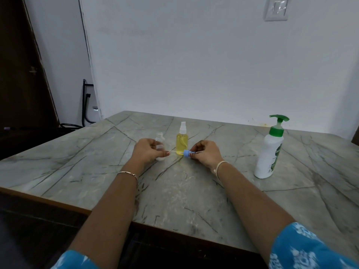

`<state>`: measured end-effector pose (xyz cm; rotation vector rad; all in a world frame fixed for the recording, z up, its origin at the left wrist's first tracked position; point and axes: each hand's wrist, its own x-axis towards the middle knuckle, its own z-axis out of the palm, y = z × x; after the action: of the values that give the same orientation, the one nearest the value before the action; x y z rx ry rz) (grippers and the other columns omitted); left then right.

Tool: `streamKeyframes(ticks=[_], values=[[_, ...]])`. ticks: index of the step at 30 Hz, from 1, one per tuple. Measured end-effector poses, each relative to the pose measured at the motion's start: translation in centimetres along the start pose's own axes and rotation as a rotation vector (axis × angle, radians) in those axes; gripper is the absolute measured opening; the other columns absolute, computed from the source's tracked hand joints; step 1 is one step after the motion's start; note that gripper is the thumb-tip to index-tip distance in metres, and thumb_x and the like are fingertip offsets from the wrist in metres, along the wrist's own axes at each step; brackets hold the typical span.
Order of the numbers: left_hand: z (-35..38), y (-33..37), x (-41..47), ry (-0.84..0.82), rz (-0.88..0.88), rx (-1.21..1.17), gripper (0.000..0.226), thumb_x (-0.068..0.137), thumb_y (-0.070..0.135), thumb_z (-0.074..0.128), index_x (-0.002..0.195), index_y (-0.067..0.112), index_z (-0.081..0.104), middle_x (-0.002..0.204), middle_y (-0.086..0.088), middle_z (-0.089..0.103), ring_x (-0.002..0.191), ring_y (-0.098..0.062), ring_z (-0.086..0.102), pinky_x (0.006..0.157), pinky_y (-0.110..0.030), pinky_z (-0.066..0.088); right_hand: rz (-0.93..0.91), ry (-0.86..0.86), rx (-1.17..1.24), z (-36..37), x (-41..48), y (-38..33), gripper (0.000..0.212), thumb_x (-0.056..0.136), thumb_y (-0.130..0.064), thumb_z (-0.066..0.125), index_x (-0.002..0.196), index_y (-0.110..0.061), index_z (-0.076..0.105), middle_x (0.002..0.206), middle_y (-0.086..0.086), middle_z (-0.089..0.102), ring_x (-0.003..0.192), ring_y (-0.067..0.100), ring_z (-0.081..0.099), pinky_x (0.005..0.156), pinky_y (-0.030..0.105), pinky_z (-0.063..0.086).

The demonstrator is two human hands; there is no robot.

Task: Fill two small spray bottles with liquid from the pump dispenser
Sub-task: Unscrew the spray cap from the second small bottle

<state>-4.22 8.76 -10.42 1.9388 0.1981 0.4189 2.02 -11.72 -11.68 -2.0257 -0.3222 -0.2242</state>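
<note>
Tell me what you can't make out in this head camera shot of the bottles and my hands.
1. Head view, clear bottle: the left hand covers its lower body, so any liquid inside cannot be judged.
2. Head view, blue spray cap: its nozzle end is hidden by the right hand.
3. Head view, pump dispenser: its label is turned aside and too small to read.

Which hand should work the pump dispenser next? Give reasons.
Likely right. The right hand is nearer the pump dispenser, while the left hand grips the open clear bottle. First set down the blue spray cap.
</note>
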Motion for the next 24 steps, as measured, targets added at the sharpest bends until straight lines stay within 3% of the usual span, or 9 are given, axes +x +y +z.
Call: streamKeyframes(ticks=[6,12,16,24], values=[[0.4,0.1,0.0,-0.013,0.008,0.002,0.04,0.059,0.014,0.09,0.093,0.008,0.069,0.085,-0.005,0.071,0.082,-0.016,0.067,0.079,-0.026,0.054,-0.044,-0.018,-0.088,-0.1,-0.1,-0.1,0.016,0.07,-0.013,0.084,0.079,-0.011,0.072,0.082,0.003,0.071,0.078,0.016,0.065,0.076,0.029,0.056],[0.5,0.0,-0.2,-0.019,0.018,-0.001,0.046,0.058,0.016,0.09,0.097,0.005,0.069,0.088,-0.005,0.071,0.084,-0.015,0.068,0.087,-0.032,0.055,-0.041,-0.03,-0.074,-0.5,-0.4,-0.3,0.026,0.068,-0.019,0.087,0.085,-0.011,0.069,0.084,-0.001,0.068,0.08,0.015,0.064,0.074,0.026,0.055],[0.5,-0.1,-0.4,-0.01,0.021,-0.011,0.048,0.056,0.015,0.091,0.097,0.003,0.07,0.09,-0.01,0.072,0.087,-0.021,0.069,0.089,-0.036,0.055,-0.036,-0.031,-0.064,-1.1,-0.8,-0.3,0.028,0.067,-0.012,0.087,0.086,-0.013,0.065,0.089,0.0,0.067,0.084,0.017,0.065,0.081,0.029,0.056],[1.5,1.1,-1.3,-0.039,0.07,0.064,0.045,0.058,0.019,0.091,0.096,0.006,0.071,0.092,-0.012,0.073,0.086,-0.021,0.068,0.089,-0.037,0.055,-0.035,0.028,-0.04,-3.6,-2.0,0.1,0.029,0.067,-0.008,0.085,0.086,-0.012,0.065,0.088,0.001,0.068,0.08,0.014,0.064,0.079,0.027,0.055]])
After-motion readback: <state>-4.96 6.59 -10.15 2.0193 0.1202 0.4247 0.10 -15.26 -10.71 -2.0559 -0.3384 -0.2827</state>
